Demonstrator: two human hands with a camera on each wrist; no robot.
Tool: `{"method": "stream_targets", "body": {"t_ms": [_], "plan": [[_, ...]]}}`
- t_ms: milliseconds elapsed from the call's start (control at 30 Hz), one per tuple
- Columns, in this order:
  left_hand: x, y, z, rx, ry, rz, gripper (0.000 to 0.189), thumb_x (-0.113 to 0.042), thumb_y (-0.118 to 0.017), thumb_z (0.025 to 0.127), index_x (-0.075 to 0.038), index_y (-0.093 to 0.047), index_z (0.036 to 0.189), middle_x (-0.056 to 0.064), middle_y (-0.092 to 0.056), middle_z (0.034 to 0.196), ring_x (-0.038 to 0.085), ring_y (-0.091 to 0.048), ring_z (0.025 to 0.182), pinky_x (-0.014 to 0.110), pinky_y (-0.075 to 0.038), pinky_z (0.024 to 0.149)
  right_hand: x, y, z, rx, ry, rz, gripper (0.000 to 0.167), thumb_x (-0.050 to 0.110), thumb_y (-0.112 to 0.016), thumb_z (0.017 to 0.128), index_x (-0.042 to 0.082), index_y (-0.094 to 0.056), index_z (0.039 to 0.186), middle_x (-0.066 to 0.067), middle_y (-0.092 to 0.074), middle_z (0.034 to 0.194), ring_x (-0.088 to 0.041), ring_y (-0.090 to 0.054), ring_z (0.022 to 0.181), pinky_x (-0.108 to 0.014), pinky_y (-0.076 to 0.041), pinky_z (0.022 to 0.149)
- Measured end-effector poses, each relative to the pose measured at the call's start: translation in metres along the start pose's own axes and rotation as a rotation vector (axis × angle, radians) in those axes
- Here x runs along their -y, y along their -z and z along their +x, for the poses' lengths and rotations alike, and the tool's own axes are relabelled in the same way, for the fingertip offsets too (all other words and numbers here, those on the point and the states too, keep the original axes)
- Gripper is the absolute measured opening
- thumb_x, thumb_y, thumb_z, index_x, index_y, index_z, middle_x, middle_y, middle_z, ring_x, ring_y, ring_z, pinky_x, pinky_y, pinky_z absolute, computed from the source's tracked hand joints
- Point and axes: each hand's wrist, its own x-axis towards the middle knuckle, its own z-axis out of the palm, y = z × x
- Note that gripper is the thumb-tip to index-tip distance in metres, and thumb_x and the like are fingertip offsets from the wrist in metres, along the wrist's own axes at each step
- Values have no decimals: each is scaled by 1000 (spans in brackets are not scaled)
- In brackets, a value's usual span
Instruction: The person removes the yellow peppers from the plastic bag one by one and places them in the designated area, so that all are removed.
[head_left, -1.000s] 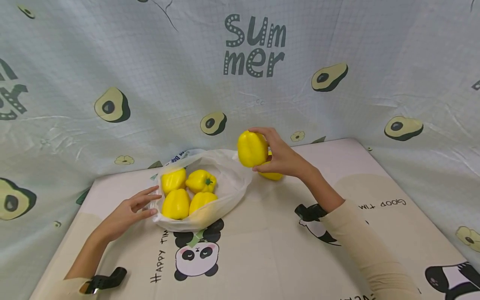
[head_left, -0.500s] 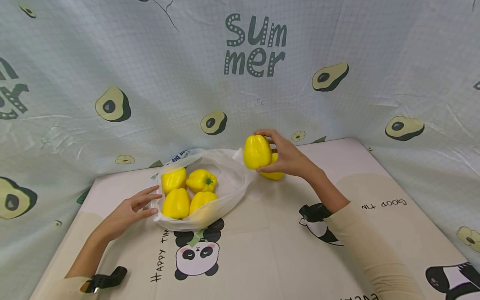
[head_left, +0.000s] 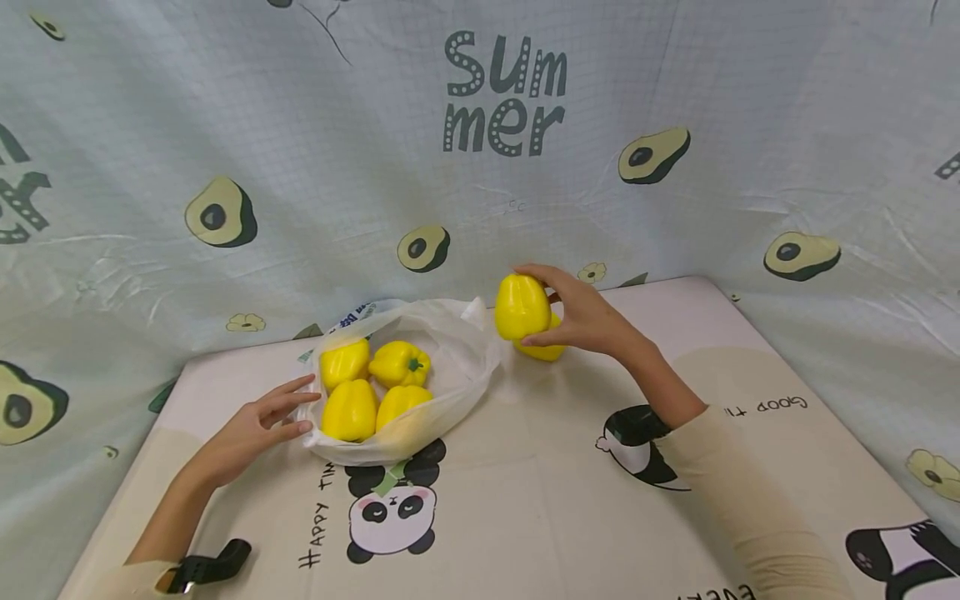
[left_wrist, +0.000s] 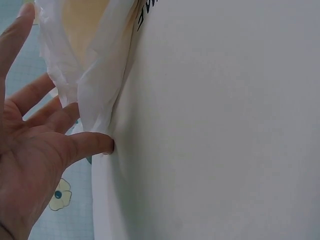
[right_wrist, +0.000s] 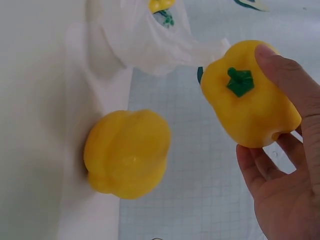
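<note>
My right hand (head_left: pixel 581 312) grips a yellow bell pepper (head_left: pixel 521 307) between thumb and fingers, raised at the back of the table. Its green stem shows in the right wrist view, facing the camera. Below and behind it, another yellow bell pepper (right_wrist: pixel 127 154) sits on the table, partly hidden in the head view. To the left stands a white plastic bag (head_left: pixel 457 400), its mouth spread wide, with several yellow bell peppers (head_left: pixel 350 410) inside. At the bag's left side, my left hand (head_left: pixel 251 432) has its fingers spread loosely, fingertips right at the plastic.
A pale cloth with panda prints covers the table (head_left: pixel 525 508). Behind it hangs a light sheet (head_left: pixel 337 167) printed with avocados, meeting the table's back edge close behind the bag and peppers. Dark bands sit on both wrists.
My right hand has moved right and slightly down with the bell pepper, away from the bag and over the other pepper. The left hand keeps its place at the bag.
</note>
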Motion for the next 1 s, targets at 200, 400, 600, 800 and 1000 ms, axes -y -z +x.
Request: {"method": "stream_targets", "body": {"t_ms": [200, 400, 600, 800, 1000], "plan": [[1, 0, 0, 2, -10, -7, 52, -29, -66, 99, -4, -55, 144, 19, -22, 167, 56, -24, 146, 75, -28, 110, -1, 2, -3, 15, -25, 5, 94, 20, -92, 75, 7, -40, 152, -10, -45, 154, -27, -50, 128, -45, -51, 105], [0, 0, -1, 7, -20, -27, 52, -27, -66, 99, -3, -55, 144, 20, -22, 167, 56, -24, 146, 74, -27, 111, -1, 2, -6, 18, -46, 1, 93, 21, -92, 76, 7, -40, 152, -10, -45, 153, -27, -51, 127, -45, -50, 106], [-2, 0, -1, 8, -10, -28, 52, -28, -65, 99, -3, -54, 144, 20, -21, 167, 56, -23, 146, 75, -27, 110, -3, 4, -8, 14, -55, 3, 94, 21, -92, 76, 7, -39, 153, -11, -45, 153, -28, -51, 128, -46, -50, 106], [-1, 0, 0, 9, -9, -28, 52, -28, -65, 99, -3, -54, 144, 20, -21, 167, 56, -22, 146, 76, -27, 109, -3, 6, -10, 14, -83, 8, 95, 23, -92, 76, 8, -39, 153, -10, -45, 153, -29, -52, 126, -47, -50, 106], [0, 0, 0, 10, -20, -31, 51, -27, -65, 100, -3, -55, 144, 20, -22, 167, 56, -22, 146, 76, -27, 109, -6, 8, -14, 9, -95, 25, 96, 23, -92, 76, 8, -39, 154, -12, -46, 152, -31, -52, 125, -47, -50, 107]]}}
